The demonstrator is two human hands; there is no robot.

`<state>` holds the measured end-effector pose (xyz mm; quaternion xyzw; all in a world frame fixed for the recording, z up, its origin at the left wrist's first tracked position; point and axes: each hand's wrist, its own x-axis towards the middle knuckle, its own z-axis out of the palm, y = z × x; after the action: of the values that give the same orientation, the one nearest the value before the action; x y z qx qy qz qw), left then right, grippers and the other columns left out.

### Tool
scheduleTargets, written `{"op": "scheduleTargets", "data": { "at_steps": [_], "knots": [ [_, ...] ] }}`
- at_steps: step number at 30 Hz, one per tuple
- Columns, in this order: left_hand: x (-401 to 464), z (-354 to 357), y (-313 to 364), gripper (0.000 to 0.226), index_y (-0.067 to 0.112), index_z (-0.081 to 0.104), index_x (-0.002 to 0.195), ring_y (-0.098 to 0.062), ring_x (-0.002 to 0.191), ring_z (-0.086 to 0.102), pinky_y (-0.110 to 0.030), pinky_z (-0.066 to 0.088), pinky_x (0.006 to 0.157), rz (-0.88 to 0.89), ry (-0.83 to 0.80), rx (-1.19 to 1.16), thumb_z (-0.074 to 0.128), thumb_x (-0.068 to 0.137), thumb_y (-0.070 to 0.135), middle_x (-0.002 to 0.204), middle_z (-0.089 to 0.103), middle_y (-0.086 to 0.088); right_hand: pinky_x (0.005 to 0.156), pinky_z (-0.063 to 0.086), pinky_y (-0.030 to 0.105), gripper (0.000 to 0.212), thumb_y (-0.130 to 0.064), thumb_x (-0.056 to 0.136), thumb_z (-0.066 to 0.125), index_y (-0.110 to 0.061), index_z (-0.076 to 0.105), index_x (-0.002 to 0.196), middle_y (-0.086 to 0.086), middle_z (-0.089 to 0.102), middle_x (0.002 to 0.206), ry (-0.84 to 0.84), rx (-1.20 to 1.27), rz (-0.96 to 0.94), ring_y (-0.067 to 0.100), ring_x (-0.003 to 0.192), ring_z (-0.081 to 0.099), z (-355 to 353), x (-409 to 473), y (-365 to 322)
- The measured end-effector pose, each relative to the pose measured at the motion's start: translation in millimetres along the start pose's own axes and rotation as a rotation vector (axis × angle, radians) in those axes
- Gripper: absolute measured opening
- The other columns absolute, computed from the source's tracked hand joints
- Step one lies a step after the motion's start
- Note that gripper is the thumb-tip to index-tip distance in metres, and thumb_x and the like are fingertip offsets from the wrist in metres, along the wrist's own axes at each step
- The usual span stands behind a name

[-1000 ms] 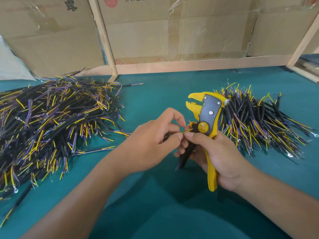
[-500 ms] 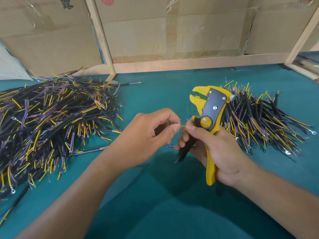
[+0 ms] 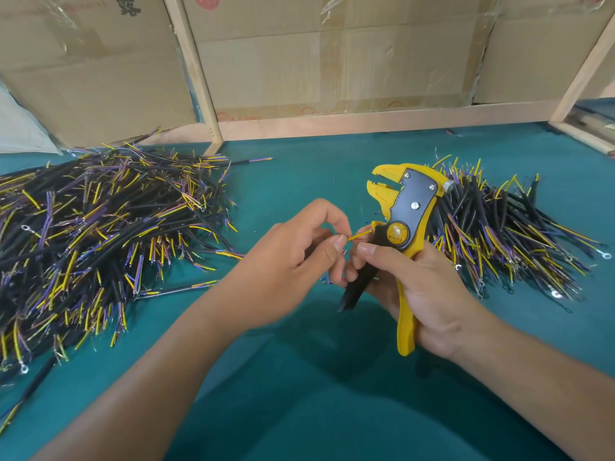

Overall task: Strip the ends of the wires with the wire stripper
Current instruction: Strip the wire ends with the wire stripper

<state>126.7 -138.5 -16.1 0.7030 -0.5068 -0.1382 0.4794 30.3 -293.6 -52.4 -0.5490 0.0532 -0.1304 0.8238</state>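
My right hand (image 3: 419, 294) grips the yellow and black wire stripper (image 3: 404, 221) by its handles, jaws up and slightly apart. Its thumb and fingertips also touch a black cable (image 3: 357, 287) that hangs below the hands. My left hand (image 3: 293, 257) pinches a thin yellow wire end (image 3: 359, 235) of that cable between thumb and forefinger, just left of the stripper's pivot. The wire is outside the jaws. Most of the cable is hidden by my fingers.
A big heap of black cables with yellow and purple ends (image 3: 93, 234) lies on the left of the teal table (image 3: 299, 181). A smaller heap (image 3: 506, 234) lies behind the stripper on the right. Cardboard boxes (image 3: 332, 54) and a wooden frame (image 3: 366, 119) close the back.
The stripper has tilted a little to the right and risen slightly. My left fingers have drawn the yellow wire end out, so it now shows between the two hands.
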Motion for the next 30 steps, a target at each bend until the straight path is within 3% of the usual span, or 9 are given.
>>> {"op": "scheduleTargets", "data": {
  "at_steps": [6, 14, 19, 22, 27, 30],
  "knots": [
    [0, 6, 0, 0.008, 0.024, 0.044, 0.1, 0.009, 0.05, 0.052, -0.002, 0.033, 0.051, -0.038, -0.036, -0.05, 0.039, 0.105, 0.021, 0.066, 0.064, 0.004, 0.078, 0.053, 0.045, 0.016, -0.016, 0.088, 0.064, -0.008, 0.064, 0.075, 0.026, 0.061, 0.075, -0.027, -0.081, -0.022, 0.036, 0.074, 0.06, 1, -1, 1],
    [1, 9, 2, 0.007, 0.021, 0.042, 0.097, 0.009, 0.048, 0.051, -0.001, 0.032, 0.048, -0.029, -0.009, -0.01, 0.04, 0.103, 0.018, 0.061, 0.067, 0.0, 0.079, 0.053, 0.051, 0.021, -0.001, 0.098, 0.054, -0.003, 0.06, 0.078, 0.029, 0.056, 0.077, 0.023, -0.152, -0.051, 0.042, 0.075, 0.06, 3, -3, 0],
    [1, 12, 0, 0.009, 0.025, 0.042, 0.095, 0.007, 0.047, 0.051, -0.002, 0.032, 0.047, -0.052, 0.036, 0.003, 0.039, 0.102, 0.021, 0.059, 0.066, 0.002, 0.076, 0.054, 0.043, 0.023, -0.004, 0.097, 0.058, -0.011, 0.064, 0.075, 0.017, 0.059, 0.074, 0.041, -0.145, -0.028, 0.035, 0.072, 0.062, 3, -3, -1],
    [2, 12, -1, 0.013, 0.031, 0.04, 0.091, 0.004, 0.044, 0.048, -0.006, 0.031, 0.046, -0.075, 0.083, 0.022, 0.038, 0.101, 0.023, 0.058, 0.066, 0.002, 0.071, 0.055, 0.036, 0.015, -0.014, 0.086, 0.062, -0.019, 0.069, 0.073, 0.009, 0.06, 0.07, 0.041, -0.114, -0.004, 0.026, 0.067, 0.063, 4, -3, -2],
    [2, 11, 0, 0.013, 0.035, 0.039, 0.09, -0.006, 0.044, 0.039, -0.014, 0.032, 0.046, -0.099, 0.1, 0.1, 0.037, 0.1, 0.027, 0.059, 0.063, 0.003, 0.072, 0.056, 0.037, 0.017, -0.016, 0.083, 0.06, -0.023, 0.069, 0.072, 0.007, 0.06, 0.068, 0.021, -0.104, -0.001, 0.024, 0.066, 0.063, 4, -2, -1],
    [2, 11, 0, 0.011, 0.029, 0.04, 0.091, -0.007, 0.045, 0.035, -0.014, 0.031, 0.046, -0.085, 0.127, 0.155, 0.038, 0.101, 0.024, 0.054, 0.054, 0.006, 0.077, 0.058, 0.045, 0.017, -0.014, 0.084, 0.059, -0.023, 0.069, 0.073, 0.007, 0.059, 0.068, 0.012, -0.093, 0.0, 0.025, 0.065, 0.062, 5, -2, 0]
  ]
}}
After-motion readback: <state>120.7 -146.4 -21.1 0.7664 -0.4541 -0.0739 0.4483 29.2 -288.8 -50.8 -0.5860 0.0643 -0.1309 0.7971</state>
